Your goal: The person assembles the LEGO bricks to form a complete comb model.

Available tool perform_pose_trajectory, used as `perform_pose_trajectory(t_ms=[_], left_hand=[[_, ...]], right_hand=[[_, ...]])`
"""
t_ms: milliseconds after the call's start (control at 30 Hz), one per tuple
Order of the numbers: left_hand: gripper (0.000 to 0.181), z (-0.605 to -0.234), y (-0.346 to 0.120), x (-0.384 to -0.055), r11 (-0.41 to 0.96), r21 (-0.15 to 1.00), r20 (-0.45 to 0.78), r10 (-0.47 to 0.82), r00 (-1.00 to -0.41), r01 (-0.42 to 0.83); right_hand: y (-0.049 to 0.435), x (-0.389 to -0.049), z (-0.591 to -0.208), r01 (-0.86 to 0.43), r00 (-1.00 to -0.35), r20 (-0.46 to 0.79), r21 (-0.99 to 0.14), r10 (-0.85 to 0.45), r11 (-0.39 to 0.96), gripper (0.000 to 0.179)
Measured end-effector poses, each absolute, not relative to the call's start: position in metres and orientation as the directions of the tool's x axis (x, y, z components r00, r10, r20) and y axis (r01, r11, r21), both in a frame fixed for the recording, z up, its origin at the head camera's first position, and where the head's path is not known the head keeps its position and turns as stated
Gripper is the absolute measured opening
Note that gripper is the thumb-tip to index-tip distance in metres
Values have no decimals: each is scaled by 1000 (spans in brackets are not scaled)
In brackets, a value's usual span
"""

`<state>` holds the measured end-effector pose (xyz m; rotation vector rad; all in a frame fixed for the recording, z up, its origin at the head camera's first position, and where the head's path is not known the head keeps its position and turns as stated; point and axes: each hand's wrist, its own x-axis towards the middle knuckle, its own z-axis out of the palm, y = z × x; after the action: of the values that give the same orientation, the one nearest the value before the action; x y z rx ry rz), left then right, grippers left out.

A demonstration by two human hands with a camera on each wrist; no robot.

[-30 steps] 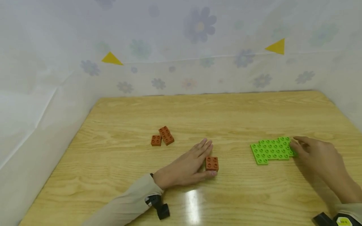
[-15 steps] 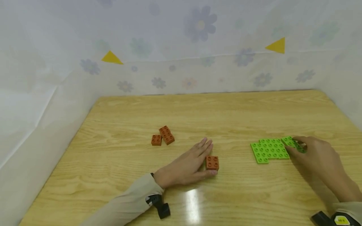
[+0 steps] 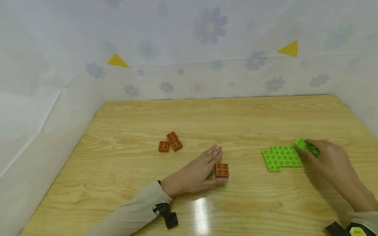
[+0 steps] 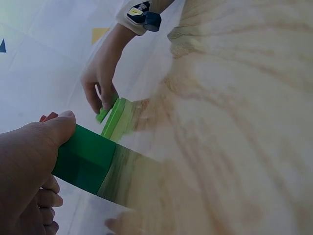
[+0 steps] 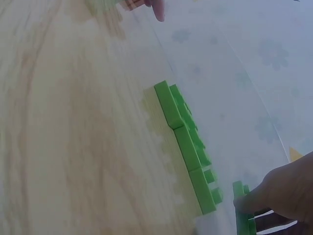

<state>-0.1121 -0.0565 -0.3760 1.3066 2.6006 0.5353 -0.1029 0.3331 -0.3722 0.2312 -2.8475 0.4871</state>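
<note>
Across my worktop [image 3: 206,121]
Two bricks [image 3: 173,142] lie behind and left of the block [image 3: 222,170] in my left fingers [image 3: 211,155]; farther right, plates [image 3: 282,156], then a piece [image 3: 301,143] in my right fingers [image 3: 318,143].

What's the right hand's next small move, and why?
Probably raise the pinched lime-green studded plastic piece a little before moving it sideways: the right hand holds it just beside the flat lime-green studded plastic bricks, which it could knock.

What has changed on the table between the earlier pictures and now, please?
The right hand has lifted a green piece away from the right end of the green plates. The left hand stays beside the near brown brick; the two far brown bricks have not moved.
</note>
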Motion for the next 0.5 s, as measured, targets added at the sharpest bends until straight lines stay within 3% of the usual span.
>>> perform_pose_trajectory(t_ms=[267, 500], left_hand=[[85, -376, -57, -113, 541, 409, 8, 803, -595, 735], [85, -377, -56, -113, 544, 411, 3, 801, -598, 731]], right_hand=[[317, -100, -367, -312, -897, 400, -277, -186, 909, 40], [307, -98, -364, -358, -877, 432, -289, -213, 888, 41]])
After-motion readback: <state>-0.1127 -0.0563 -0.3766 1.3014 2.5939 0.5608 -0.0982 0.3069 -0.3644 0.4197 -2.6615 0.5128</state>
